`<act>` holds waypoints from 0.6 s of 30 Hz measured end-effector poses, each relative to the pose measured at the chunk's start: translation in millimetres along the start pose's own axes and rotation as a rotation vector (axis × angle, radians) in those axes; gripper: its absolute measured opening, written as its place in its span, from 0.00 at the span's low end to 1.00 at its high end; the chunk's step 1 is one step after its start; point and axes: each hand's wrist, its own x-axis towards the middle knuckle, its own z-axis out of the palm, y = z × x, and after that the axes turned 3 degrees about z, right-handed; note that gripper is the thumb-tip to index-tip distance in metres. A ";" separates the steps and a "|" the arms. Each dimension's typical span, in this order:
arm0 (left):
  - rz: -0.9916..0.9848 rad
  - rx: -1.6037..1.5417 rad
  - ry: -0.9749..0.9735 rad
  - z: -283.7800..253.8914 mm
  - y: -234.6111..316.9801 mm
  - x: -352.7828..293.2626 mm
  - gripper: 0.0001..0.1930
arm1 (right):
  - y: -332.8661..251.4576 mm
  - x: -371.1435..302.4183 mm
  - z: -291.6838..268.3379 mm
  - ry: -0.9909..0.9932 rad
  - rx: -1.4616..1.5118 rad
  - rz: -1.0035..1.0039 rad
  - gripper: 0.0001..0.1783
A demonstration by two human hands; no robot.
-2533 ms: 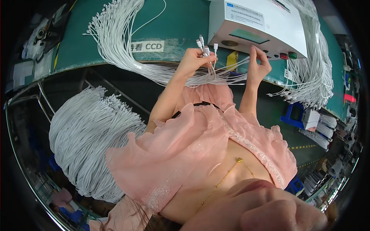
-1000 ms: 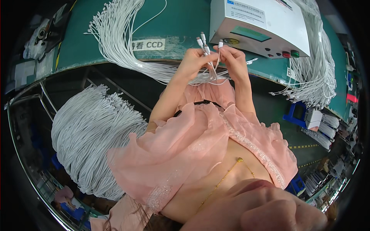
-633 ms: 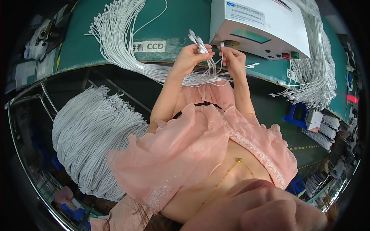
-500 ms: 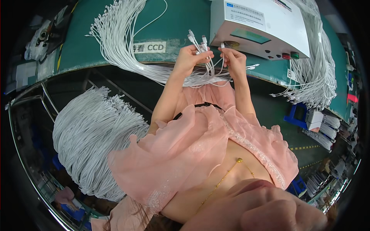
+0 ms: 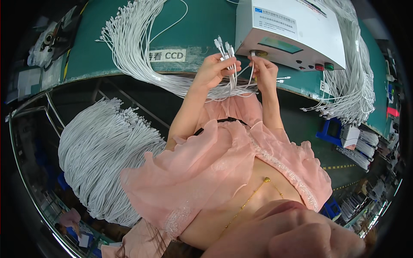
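Observation:
My left hand (image 5: 216, 71) is closed round a small bunch of white cables (image 5: 223, 48), whose plugs stick up above the fingers. In my right hand (image 5: 263, 71) a single white cable plug (image 5: 253, 54) is pinched, its tip at the round brass-coloured socket (image 5: 260, 53) on the front of a white box-shaped machine (image 5: 289, 39). Whether the plug is fully inside cannot be made out. The cable from that plug hangs down between my hands. Below them, more white cables (image 5: 189, 84) run along the table's near edge.
A large bundle of white cables (image 5: 142, 43) lies on the green table (image 5: 206, 26) at the left. Another bundle (image 5: 350, 73) hangs over the table edge to the right of the machine. A thick heap of cables (image 5: 107, 159) rests at my left, beside a metal rail (image 5: 56, 107).
My right hand has brought the cable plug up to the machine's socket, from just in front of it. My left hand has shifted slightly right with its bunch.

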 end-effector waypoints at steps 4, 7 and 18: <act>0.080 0.013 0.001 4.4 1.8 3.5 0.10 | -3.4 8.2 -1.1 -0.028 -0.025 -0.008 0.11; 0.144 0.055 0.016 5.7 2.7 3.9 0.11 | -2.7 10.9 -4.1 -0.042 -0.030 -0.002 0.10; 0.160 0.380 0.020 3.9 -8.5 3.0 0.12 | -0.9 -13.3 14.2 -0.047 -0.160 -0.098 0.10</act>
